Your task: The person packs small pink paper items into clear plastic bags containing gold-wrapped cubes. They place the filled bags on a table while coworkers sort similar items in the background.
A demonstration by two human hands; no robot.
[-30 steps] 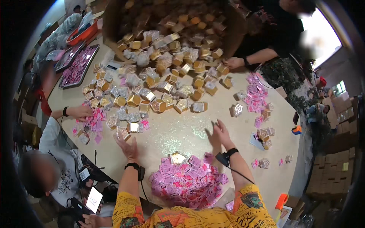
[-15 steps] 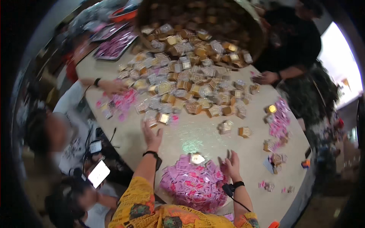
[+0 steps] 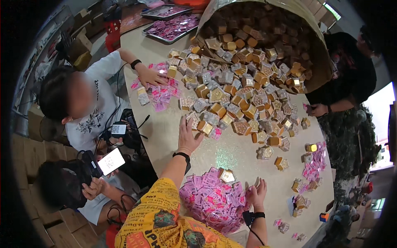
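My left hand (image 3: pixel 190 138) reaches forward with fingers spread, its fingertips at a small clear-topped box (image 3: pixel 193 120) on the near edge of a heap of similar gold and clear boxes (image 3: pixel 248 95). Whether it presses on that box I cannot tell. Close to my body lies a mound of small pink printed packets (image 3: pixel 211 200). One gold box with a clear top (image 3: pixel 226 175) rests on the mound's far side. My right hand (image 3: pixel 257 193) stays beside the mound's right edge, fingers apart and slightly curled, nothing visible in it.
A big tipped-over woven basket (image 3: pixel 318 53) spills boxes onto the table (image 3: pixel 161 136). At left, a person's hand (image 3: pixel 152 76) lies on pink packets (image 3: pixel 161 99). Trays of packets (image 3: pixel 171 29) sit at the back. Another person's hand (image 3: pixel 318 109) touches the right edge, near more packets (image 3: pixel 315 161).
The whole view has swung, so the table and boxes appear further right. My left hand's fingers have come up to the nearest box. My right hand remains beside the packet mound.
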